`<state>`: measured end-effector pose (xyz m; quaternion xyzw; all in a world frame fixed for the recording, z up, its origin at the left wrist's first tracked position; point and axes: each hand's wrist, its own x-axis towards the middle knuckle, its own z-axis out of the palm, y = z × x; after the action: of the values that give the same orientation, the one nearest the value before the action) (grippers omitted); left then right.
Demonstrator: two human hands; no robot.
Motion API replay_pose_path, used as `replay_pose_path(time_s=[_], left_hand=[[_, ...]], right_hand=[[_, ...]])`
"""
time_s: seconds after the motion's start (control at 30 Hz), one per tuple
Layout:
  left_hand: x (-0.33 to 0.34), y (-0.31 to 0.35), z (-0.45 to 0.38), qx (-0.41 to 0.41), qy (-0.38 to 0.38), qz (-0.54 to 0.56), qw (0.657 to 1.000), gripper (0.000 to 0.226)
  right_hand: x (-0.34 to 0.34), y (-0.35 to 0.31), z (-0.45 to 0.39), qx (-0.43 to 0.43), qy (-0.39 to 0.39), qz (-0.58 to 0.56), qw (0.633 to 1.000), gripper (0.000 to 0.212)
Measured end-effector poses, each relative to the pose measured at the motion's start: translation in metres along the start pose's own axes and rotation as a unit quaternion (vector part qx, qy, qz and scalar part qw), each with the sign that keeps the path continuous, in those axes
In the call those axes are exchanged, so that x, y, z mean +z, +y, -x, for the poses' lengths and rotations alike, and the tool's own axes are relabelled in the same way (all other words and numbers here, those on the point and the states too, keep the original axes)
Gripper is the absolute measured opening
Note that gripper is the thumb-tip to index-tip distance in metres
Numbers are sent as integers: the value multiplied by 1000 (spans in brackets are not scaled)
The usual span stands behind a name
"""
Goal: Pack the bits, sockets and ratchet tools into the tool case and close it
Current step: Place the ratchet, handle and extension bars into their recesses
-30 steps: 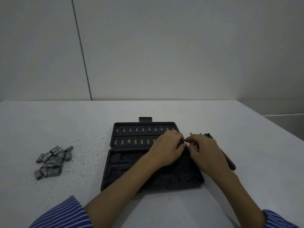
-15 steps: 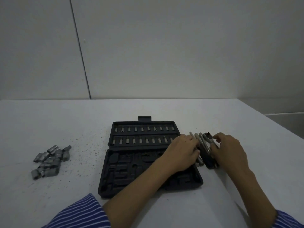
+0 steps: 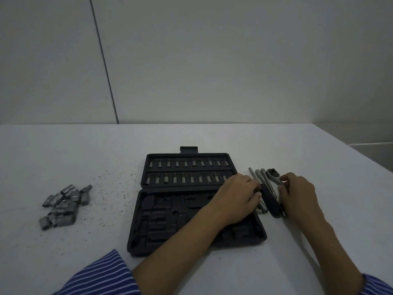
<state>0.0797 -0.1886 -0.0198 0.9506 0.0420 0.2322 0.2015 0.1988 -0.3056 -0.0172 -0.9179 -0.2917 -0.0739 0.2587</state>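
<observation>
I see the tool case [image 3: 191,201] open mid-table, bits [image 3: 187,163] slotted in its lid. Right hand [image 3: 297,194] pinches the ratchet [image 3: 274,175] beside it; left hand [image 3: 238,194] grips a black handle [image 3: 269,199]. Sockets [image 3: 61,204] heaped far left.

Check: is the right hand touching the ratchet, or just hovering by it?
Touching. The head view shows the right hand with fingers curled round the neck of the ratchet, just below its round head; no gap shows between them.
</observation>
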Motion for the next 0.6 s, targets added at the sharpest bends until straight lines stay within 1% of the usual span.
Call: replay_pose_path(time_s=[0.17, 0.3, 0.47, 0.6], left_hand=[[-1, 1, 1, -2, -1, 9, 1000, 25], [-4, 3, 0, -14, -2, 37, 999, 24], [-19, 4, 1, -40, 42, 79, 995, 32], [-34, -6, 5, -41, 61, 92, 993, 35]], right_hand=[[2, 0, 0, -12, 3, -6, 1000, 22], [-2, -3, 1, -34, 13, -21, 999, 21], [-11, -14, 3, -72, 9, -49, 996, 19], [-21, -30, 11, -114, -20, -84, 990, 18]])
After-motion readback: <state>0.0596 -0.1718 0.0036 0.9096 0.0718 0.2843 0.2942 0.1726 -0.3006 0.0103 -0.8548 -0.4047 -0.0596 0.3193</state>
